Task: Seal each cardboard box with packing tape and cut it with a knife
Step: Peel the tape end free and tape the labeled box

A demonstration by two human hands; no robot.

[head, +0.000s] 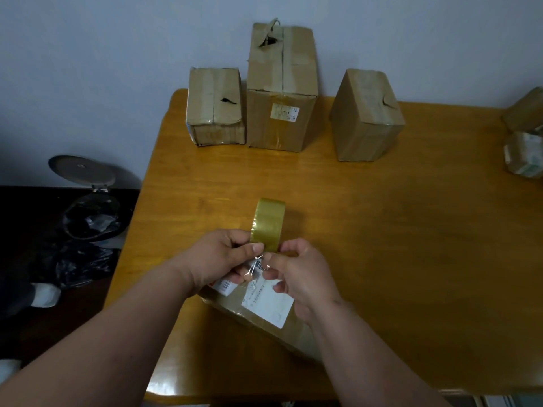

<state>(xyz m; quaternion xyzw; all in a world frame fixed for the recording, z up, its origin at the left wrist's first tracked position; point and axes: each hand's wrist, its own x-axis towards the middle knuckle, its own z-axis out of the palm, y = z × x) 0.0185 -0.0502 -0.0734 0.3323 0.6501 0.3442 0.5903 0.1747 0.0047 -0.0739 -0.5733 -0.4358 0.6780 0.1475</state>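
I see my left hand with its thumb and fingers pinched on the roll of packing tape, which stands on its edge just past my knuckles. My right hand has curled fingers that pinch a thin, crinkly bit of clear tape pulled off the roll. The two hands are almost touching. That loose bit of tape shines between them, and I cannot tell just where it ends.

Right under my hands lies a flat cardboard box near my edge of the wooden table. It has a white label on top and another small sticker with black bars by my left hand. My hands and arms hide a good part of this box.

Far across the table, by the wall, stand three more boxes in a row. The small box on the left has a rip in its top. The tall box in the middle touches it and has a torn top too. The third box stands apart on the right. At the far right edge are more wrapped parcels, cut off from view.

On the floor to the left sits a bin with its lid up and a black bag inside.
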